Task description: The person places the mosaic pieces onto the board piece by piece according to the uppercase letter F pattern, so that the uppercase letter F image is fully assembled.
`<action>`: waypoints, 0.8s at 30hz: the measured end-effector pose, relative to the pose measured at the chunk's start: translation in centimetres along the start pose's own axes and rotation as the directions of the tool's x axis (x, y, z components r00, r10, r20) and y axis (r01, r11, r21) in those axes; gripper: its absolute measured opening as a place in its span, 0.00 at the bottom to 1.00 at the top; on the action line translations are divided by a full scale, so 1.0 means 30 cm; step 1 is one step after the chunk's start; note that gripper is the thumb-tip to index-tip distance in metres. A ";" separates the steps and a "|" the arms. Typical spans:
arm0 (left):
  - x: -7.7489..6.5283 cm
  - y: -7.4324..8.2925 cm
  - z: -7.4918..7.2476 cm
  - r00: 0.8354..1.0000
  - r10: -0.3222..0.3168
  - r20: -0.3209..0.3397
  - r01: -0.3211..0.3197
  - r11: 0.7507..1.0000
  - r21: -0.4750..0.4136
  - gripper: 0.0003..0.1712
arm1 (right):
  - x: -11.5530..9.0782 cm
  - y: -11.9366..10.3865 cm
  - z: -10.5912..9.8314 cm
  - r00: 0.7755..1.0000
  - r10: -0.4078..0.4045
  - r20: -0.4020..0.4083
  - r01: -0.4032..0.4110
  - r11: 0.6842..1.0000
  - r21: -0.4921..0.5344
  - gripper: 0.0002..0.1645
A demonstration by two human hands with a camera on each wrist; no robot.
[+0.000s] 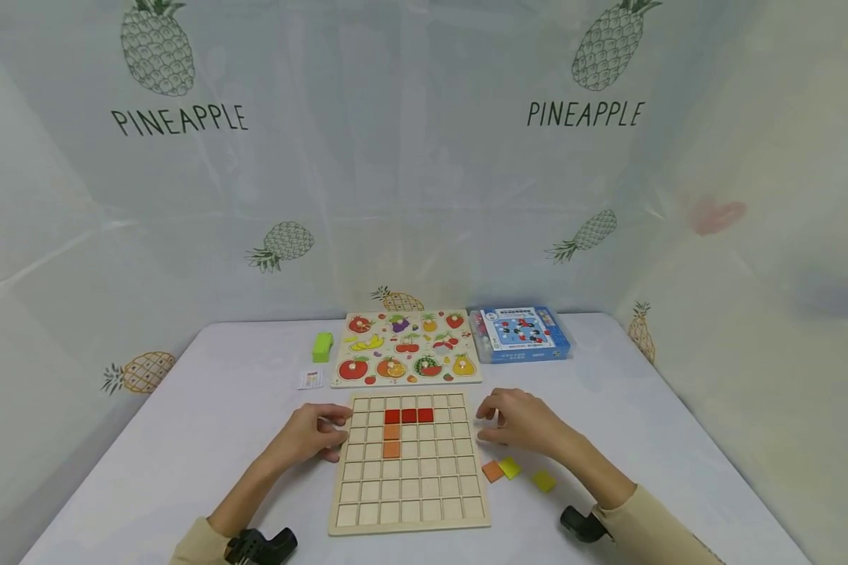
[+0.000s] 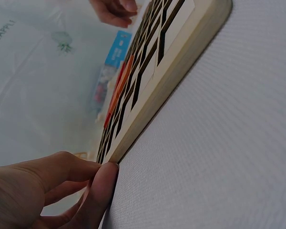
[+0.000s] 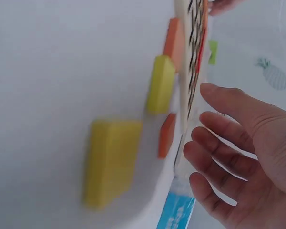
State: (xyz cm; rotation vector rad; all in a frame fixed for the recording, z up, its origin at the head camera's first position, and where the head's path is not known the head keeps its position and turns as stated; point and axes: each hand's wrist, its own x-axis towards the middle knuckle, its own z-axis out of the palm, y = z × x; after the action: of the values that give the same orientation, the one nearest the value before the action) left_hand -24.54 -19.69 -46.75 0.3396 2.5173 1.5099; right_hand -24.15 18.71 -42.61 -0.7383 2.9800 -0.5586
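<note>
Clock reference: head view, 12 o'clock at the far edge of the desk (image 1: 184, 439).
Loose tiles from right hand (image 1: 519, 422): near orange tile (image 1: 492, 471) at 7 o'clock, near yellow tile (image 1: 510, 468) at 6, outer yellow tile (image 1: 543, 481) at 5; right hand is the nearer.
Second orange tile (image 3: 167, 136): clear only in the right wrist view, near the board.
Grid board (image 1: 410, 490): on the desk between the hands, at 8 o'clock from the right hand; long axis 12-to-6.
Right hand state: released, fingers loosely bent, nothing seen held.
Left hand (image 1: 312, 431) state: unclenched, fingertips touching the board's 9 o'clock edge.
Board finish: pale wood, raised rim, square cells.
Tiles seated: three red tiles (image 1: 409, 416) in a row, two orange tiles (image 1: 392, 450) below the leftmost.
Loose tile form: flat, square, plain-coloured; no long axis.
</note>
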 end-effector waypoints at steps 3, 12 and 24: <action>0.001 -0.003 -0.001 1.000 0.001 0.001 -0.001 1.000 0.000 0.24 | -0.017 0.027 0.003 0.999 0.030 -0.016 -0.030 1.000 -0.005 0.15; 0.005 -0.007 -0.001 1.000 -0.002 0.006 0.002 1.000 -0.006 0.24 | -0.051 0.074 0.002 0.999 0.043 -0.031 -0.044 0.998 -0.034 0.14; 0.004 -0.002 0.000 1.000 0.000 0.008 0.000 1.000 0.000 0.24 | -0.075 0.109 -0.002 1.000 -0.019 -0.016 0.019 0.999 -0.035 0.10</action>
State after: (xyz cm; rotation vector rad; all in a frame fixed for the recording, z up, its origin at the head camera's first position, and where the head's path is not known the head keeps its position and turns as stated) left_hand -24.67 -19.68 -46.79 0.3445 2.5114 1.5056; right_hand -23.63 22.45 -43.85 -0.7694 3.0079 -0.5168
